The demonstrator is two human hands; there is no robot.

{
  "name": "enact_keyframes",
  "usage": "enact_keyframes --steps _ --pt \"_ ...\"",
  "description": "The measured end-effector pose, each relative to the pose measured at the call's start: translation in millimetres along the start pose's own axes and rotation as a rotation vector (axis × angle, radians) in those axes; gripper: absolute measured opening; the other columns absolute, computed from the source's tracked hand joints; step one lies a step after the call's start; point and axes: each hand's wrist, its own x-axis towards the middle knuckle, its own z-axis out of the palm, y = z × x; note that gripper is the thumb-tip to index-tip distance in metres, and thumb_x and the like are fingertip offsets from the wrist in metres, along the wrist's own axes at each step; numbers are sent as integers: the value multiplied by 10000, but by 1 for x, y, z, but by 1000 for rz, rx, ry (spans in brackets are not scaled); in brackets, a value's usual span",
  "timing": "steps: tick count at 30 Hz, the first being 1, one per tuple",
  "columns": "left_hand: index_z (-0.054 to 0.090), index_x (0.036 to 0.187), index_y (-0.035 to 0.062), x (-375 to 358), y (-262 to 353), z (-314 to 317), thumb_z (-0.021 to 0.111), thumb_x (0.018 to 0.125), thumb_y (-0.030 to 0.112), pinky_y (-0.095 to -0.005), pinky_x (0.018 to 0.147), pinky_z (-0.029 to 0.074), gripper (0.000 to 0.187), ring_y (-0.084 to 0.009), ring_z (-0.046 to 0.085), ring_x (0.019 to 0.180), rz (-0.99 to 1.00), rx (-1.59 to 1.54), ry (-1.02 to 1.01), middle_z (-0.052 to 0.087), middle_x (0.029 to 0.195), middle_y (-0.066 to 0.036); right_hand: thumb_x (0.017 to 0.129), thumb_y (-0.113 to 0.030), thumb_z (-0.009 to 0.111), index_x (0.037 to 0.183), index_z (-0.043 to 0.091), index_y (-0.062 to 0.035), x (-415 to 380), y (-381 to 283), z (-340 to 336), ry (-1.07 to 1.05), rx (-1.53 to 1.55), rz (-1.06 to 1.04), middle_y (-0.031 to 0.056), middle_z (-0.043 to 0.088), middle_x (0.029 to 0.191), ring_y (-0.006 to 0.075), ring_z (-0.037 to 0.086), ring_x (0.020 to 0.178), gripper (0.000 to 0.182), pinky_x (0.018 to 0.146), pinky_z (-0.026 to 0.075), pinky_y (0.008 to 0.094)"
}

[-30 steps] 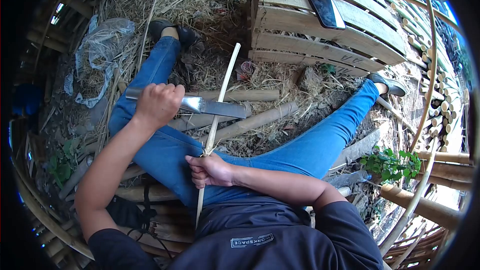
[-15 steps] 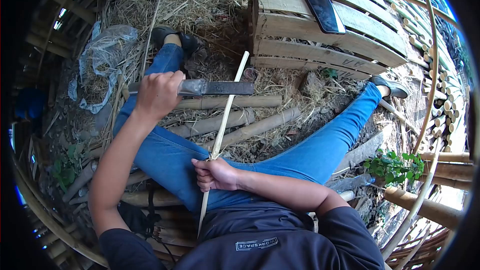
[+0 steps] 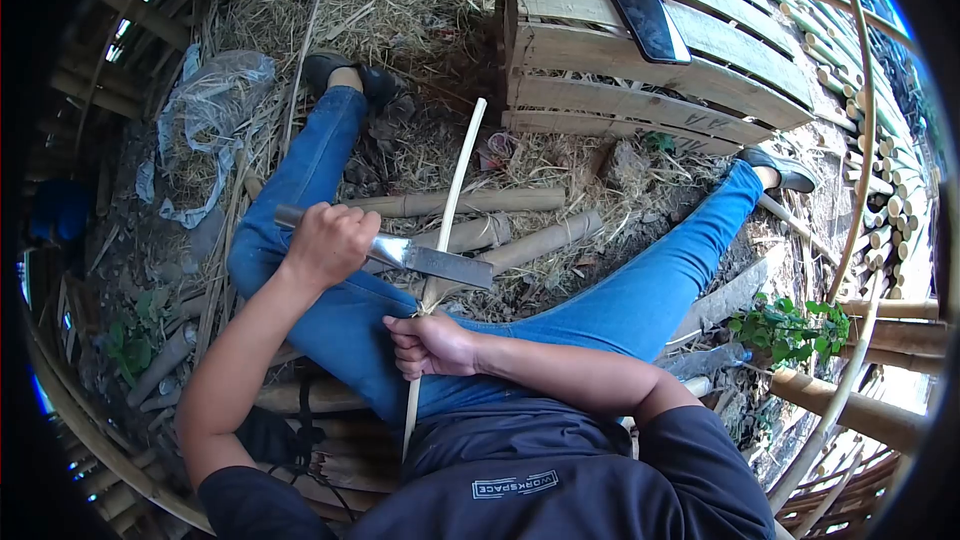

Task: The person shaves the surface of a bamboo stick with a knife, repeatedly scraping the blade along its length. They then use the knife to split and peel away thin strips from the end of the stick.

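Observation:
In the head view, my left hand (image 3: 334, 245) is closed around the handle of a large knife (image 3: 450, 266) with a broad, flat blade. That blade lies across a long, pale bamboo strip (image 3: 459, 175), a short way beyond my other hand. My right hand (image 3: 432, 345) is closed around the strip near my lap, the thumb on top. Curled shavings (image 3: 428, 308) bunch on the strip just ahead of this thumb. From my waist, the strip runs up between my spread legs, its far end free in the air.
A slatted wooden crate (image 3: 600, 50) carries a phone (image 3: 645, 17) ahead. Bamboo poles (image 3: 470, 202) lie on the straw-covered ground between my legs. A plastic bag (image 3: 215, 100) is at the left, a leafy plant (image 3: 790, 328) at the right. Cut bamboo (image 3: 885, 200) is stacked far right.
My left hand has brought the knife down along the bamboo strip, nearer to my right hand, and the blade now slants. The strip's far end has shifted slightly left. My right hand stays put.

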Motion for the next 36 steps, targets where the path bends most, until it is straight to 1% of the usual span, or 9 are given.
enact_keyframes --steps 13,16,19,22,25,27,30,31,36 --pt "529 669 109 9 1 20 574 759 89 -376 532 500 102 -240 662 597 -36 -58 58 625 617 -69 1052 -325 414 621 298 -160 -4 -3 -3 27 20 4 -32 196 537 140 228 474 476 516 273 313" --pt "542 682 91 9 3 25 566 776 75 -403 549 514 98 -279 672 620 -109 -107 69 643 643 -97 1051 -326 418 626 309 -158 -3 -3 1 23 0 5 -31 199 535 141 239 474 470 519 282 312" --pt "565 713 68 31 -16 28 551 800 60 -435 570 527 88 -317 680 648 -287 -124 133 662 677 -128 1054 -334 409 628 312 -156 -1 0 2 7 -13 22 -31 204 539 141 248 485 472 533 296 309" --pt "579 787 69 46 -33 42 620 767 70 -486 630 502 45 -365 661 707 -371 -53 73 668 736 -135 1063 -349 382 624 303 -159 -4 -7 2 17 -31 37 -34 203 546 140 246 504 485 557 310 303" --pt "582 805 59 52 -30 43 634 765 75 -491 630 497 67 -365 654 702 -394 -113 137 661 729 -136 1068 -362 362 622 295 -160 -4 -7 3 -13 -35 29 -37 199 544 139 245 502 494 558 313 303" --pt "573 769 62 54 -19 31 638 806 105 -476 597 481 86 -355 649 677 -364 -168 178 645 697 -130 1071 -374 348 621 289 -160 -7 -6 1 -61 -43 10 -40 198 542 138 247 501 501 557 311 303" --pt "609 787 72 44 -2 16 669 744 69 -430 613 514 73 -319 676 700 -279 -215 179 664 713 -117 1073 -394 332 615 285 -162 -7 -8 -9 -128 6 28 -45 201 535 128 252 495 515 580 358 302" --pt "599 772 84 39 3 14 673 746 91 -402 581 493 79 -285 658 658 -222 -178 207 635 675 -77 1071 -399 337 614 283 -165 -6 -9 -11 -143 19 20 -48 203 532 124 253 490 516 596 384 306" --pt "570 732 111 20 19 6 637 751 108 -357 553 458 70 -210 627 612 -66 -36 163 587 631 -33 1066 -430 332 608 277 -179 -7 -16 -12 -166 2 18 -62 204 527 108 253 481 525 685 481 333"
